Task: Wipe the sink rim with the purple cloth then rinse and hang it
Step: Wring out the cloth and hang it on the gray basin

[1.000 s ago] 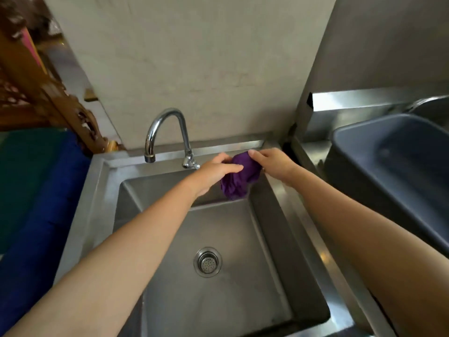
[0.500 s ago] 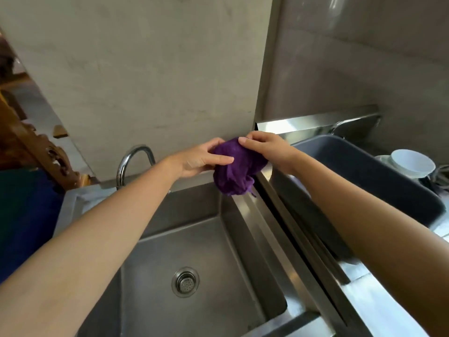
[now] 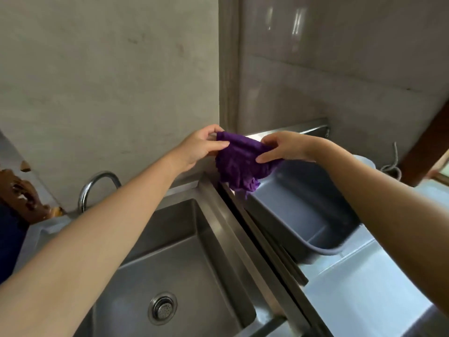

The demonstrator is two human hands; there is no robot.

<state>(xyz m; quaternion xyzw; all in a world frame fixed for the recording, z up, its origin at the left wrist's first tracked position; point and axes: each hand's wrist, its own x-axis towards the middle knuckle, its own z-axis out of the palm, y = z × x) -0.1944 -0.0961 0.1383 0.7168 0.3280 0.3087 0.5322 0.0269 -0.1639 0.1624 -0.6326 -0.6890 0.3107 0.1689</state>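
Note:
The purple cloth (image 3: 239,161) hangs bunched in the air above the sink's right rim (image 3: 223,215), close to the wall corner. My left hand (image 3: 201,147) pinches its upper left corner. My right hand (image 3: 284,148) grips its upper right edge. The cloth's lower folds dangle over the gap between the steel sink and the grey tub (image 3: 303,210). The sink basin with its round drain (image 3: 162,308) lies below my left arm.
A curved chrome faucet (image 3: 97,186) stands at the sink's back left. A steel backsplash ledge (image 3: 291,130) runs behind the grey tub. A grey cord (image 3: 394,164) lies at the far right. Carved wood (image 3: 21,195) sits at the left edge.
Both hands have lifted the cloth up and to the right, from over the sink's back corner to above the rim beside the tub, and spread it slightly wider.

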